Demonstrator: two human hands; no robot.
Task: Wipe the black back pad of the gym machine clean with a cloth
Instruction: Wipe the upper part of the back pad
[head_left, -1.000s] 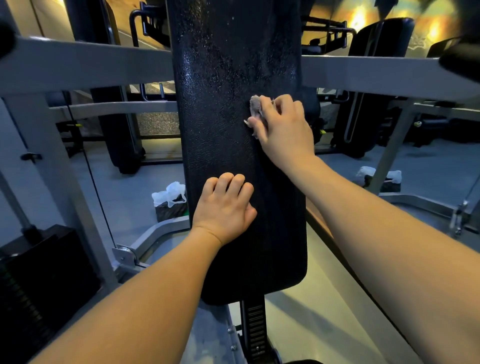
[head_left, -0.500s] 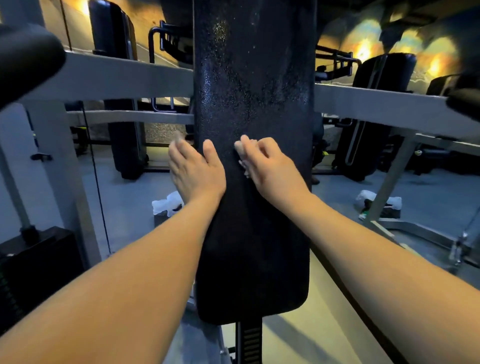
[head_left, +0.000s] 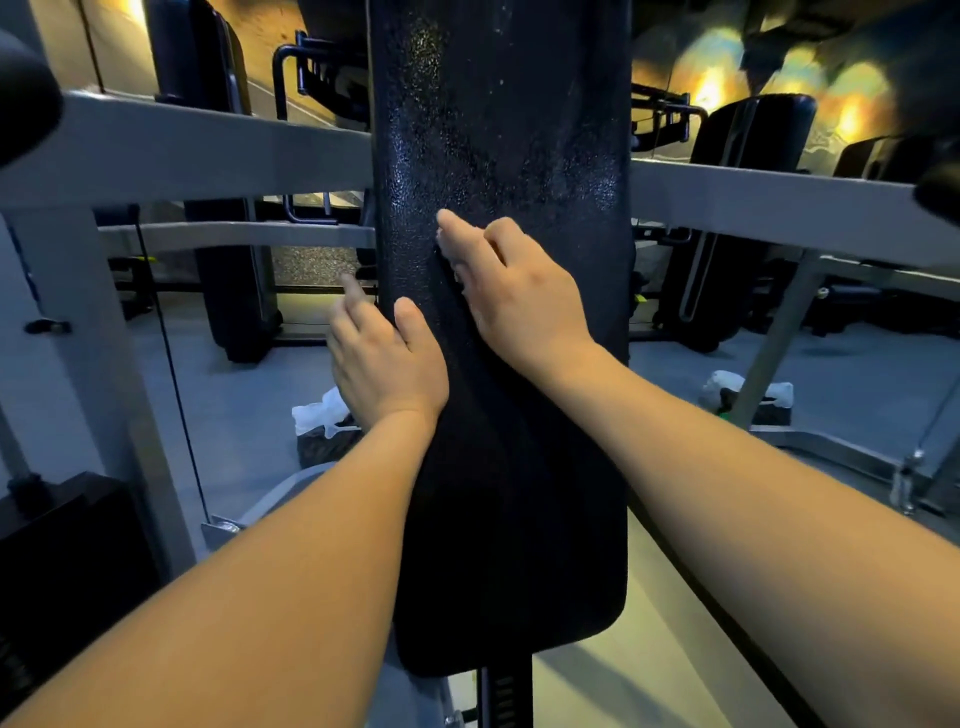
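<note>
The black back pad (head_left: 498, 130) stands upright in the middle of the view, its upper face glistening with specks. My right hand (head_left: 514, 296) lies on the pad's middle with its fingers bent over the cloth (head_left: 445, 248). The cloth is almost wholly hidden; only a pale sliver shows by the fingertips. My left hand (head_left: 384, 358) holds the pad's left edge, thumb on the front face and fingers along the side.
Grey frame beams (head_left: 208, 150) cross behind the pad on both sides. A black weight stack (head_left: 52, 571) sits low on the left. White plastic bags on dark boxes lie on the floor at left (head_left: 322, 415) and right (head_left: 748, 389). Other machines stand behind.
My left hand left the pad's lower front and took the left edge higher up. My right hand slid with the cloth from the pad's right side toward its left.
</note>
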